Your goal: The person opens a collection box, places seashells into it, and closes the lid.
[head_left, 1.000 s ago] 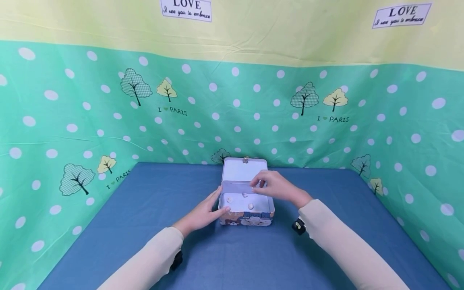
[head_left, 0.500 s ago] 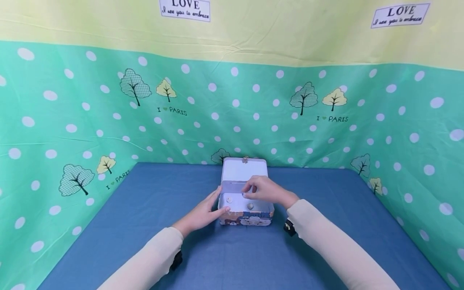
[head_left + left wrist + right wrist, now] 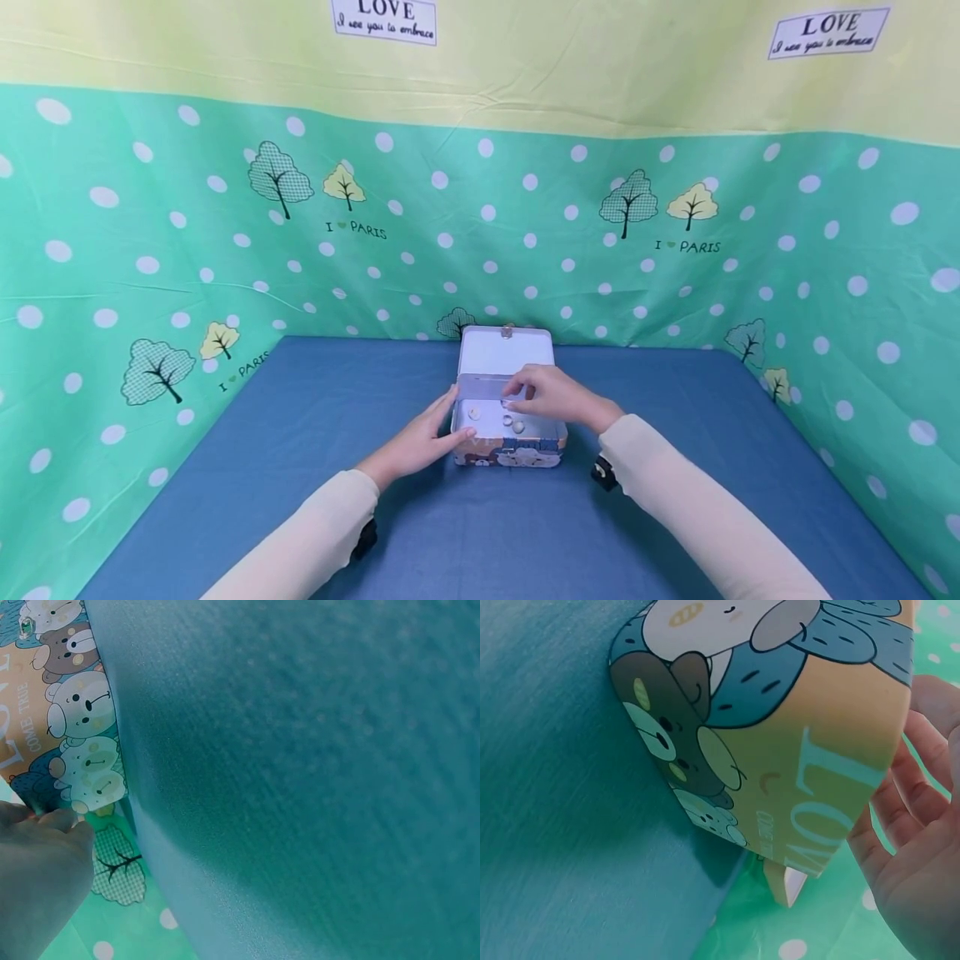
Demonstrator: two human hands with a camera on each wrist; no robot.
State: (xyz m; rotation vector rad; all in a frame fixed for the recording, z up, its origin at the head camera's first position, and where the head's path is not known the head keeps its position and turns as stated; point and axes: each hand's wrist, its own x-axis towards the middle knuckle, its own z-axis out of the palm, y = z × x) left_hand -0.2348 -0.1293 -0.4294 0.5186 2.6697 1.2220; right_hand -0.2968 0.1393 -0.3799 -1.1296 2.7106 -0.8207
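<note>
An open hinged tin box (image 3: 558,427) with cartoon bears outside stands in the head view, its pale lid (image 3: 495,352) tilted back. Inside lie several small pale things: a roundish one (image 3: 474,412) at the left, another (image 3: 519,427) near the front, and a ring-like one (image 3: 507,421) beside it. My left hand (image 3: 420,442) rests against the box's left side, fingers straight, thumb over the front corner. Over the box hovers my right hand (image 3: 555,393), thumb and forefinger apart, close above a small thing (image 3: 505,403). In the right wrist view the box (image 3: 780,750) partly hides its fingers.
A blue cloth (image 3: 322,400) covers the table. Behind and at both sides hangs a green curtain (image 3: 412,225) with white dots and trees. Dark wrist cameras show under both sleeves (image 3: 705,500).
My right hand has come down and left into the box. The ring-like thing now shows near the front, where it was not visible before. My left hand stays in place.
</note>
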